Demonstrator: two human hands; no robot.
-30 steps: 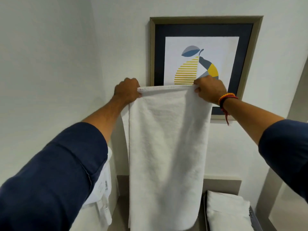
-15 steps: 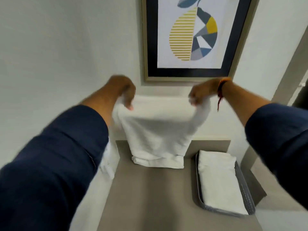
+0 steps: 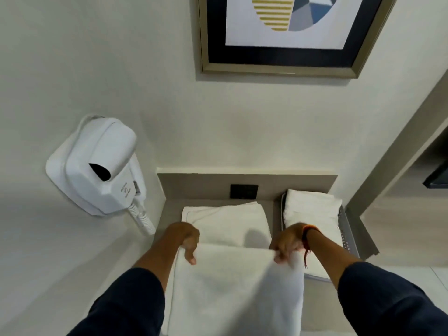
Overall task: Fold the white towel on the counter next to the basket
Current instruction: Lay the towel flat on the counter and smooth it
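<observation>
The white towel (image 3: pixel 232 287) lies along the grey counter (image 3: pixel 171 214), its far part flat near the wall and its near part raised in a fold. My left hand (image 3: pixel 186 241) grips the left end of that raised edge. My right hand (image 3: pixel 288 241), with a red thread on the wrist, grips the right end. Both hands hold the edge just above the towel's middle. The grey mesh basket (image 3: pixel 349 236) stands right of the towel and holds another folded white towel (image 3: pixel 312 209).
A white wall-mounted hair dryer (image 3: pixel 97 166) with a coiled cord hangs on the left wall beside the counter. A dark socket plate (image 3: pixel 243 191) sits in the backsplash. A framed picture (image 3: pixel 286 32) hangs above. The counter ends right of the basket.
The towel went from hanging high in front of the picture down onto the counter. My hands lowered and drew the held edge toward me over the laid part. The view tipped downward.
</observation>
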